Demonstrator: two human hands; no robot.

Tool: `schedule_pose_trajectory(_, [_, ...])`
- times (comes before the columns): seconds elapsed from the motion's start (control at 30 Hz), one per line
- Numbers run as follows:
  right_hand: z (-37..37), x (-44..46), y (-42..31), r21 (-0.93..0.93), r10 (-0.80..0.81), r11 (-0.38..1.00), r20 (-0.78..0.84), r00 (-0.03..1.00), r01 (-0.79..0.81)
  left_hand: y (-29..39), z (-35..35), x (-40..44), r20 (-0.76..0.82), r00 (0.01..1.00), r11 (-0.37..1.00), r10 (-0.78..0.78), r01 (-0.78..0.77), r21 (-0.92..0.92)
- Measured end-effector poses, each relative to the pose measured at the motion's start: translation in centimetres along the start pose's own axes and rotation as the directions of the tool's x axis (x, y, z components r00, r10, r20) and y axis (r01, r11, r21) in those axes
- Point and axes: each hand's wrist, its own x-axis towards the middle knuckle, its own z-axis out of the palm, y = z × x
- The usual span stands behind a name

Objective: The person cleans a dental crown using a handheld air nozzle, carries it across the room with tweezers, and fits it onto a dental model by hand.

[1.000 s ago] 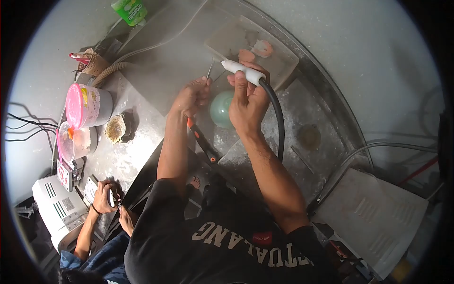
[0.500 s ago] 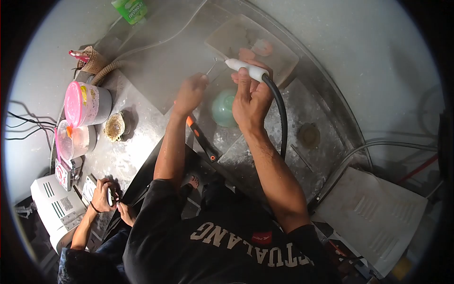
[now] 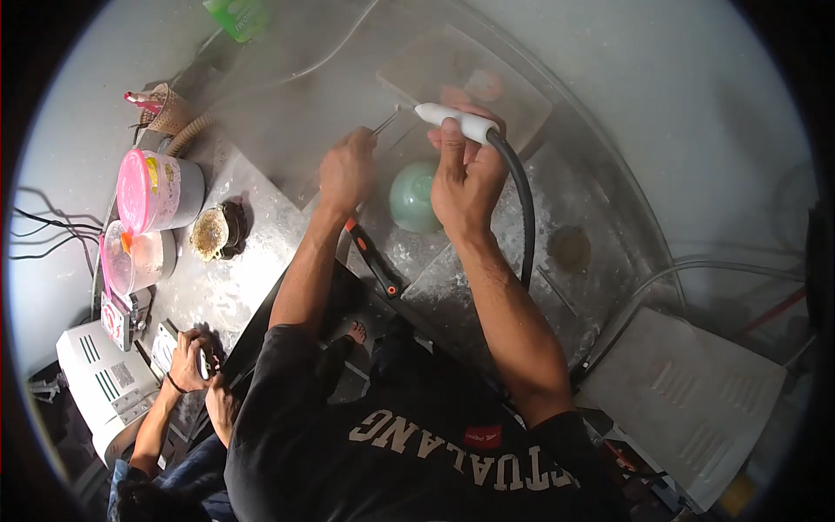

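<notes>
My left hand point(image 3: 348, 167) is closed around thin metal tweezers point(image 3: 386, 123), whose tip carries something small and pale that I cannot make out. Facing that tip from the right, a few centimetres off, is the nozzle of a white steam handpiece point(image 3: 459, 123). My right hand point(image 3: 468, 178) grips this handpiece, and its black hose runs down along my right forearm. Whitish mist spreads over the area beyond both hands. Between my wrists sits a pale green rounded bowl point(image 3: 414, 197). A tool with an orange and black handle point(image 3: 373, 257) lies beside my left forearm.
A shallow tray point(image 3: 531, 117) lies behind my right hand. Pink-lidded tubs point(image 3: 184, 187) and a small crusted dish point(image 3: 211, 233) stand at left. A co-worker's hands point(image 3: 193, 361) hold something at lower left. A white vented machine point(image 3: 687, 396) is at right.
My left hand has turned slightly, and the tweezers' tip is a little further from the nozzle. The mist looks thicker. At lower left, the co-worker's lower hand has shifted.
</notes>
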Motion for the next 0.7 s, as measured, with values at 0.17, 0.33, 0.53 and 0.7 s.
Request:
schedule_pose_trajectory(0.17, [0.1,-0.3,0.8,0.037,0.034,0.999,0.059,0.998,-0.036,0.2,-0.3,-0.1,0.005,1.000,0.996,0.031,-0.030,-0.087])
schedule_pose_trajectory(0.33, [0.4,-0.2,0.5,0.028,0.023,0.999,0.065,0.998,-0.024,0.1,-0.6,-0.3,-0.005,0.998,0.994,0.068,-0.068,-0.087])
schedule_pose_trajectory(0.53, [0.6,-0.1,0.9,0.038,-0.003,0.999,0.070,0.998,0.001,1.1,-1.3,-0.1,-0.008,1.000,0.987,0.007,-0.008,-0.162])
schedule_pose_trajectory(0.7, [0.7,-0.1,0.8,0.053,-0.012,0.999,0.067,0.998,0.009,1.0,-1.1,-0.1,-0.022,1.000,0.988,0.000,-0.003,-0.155])
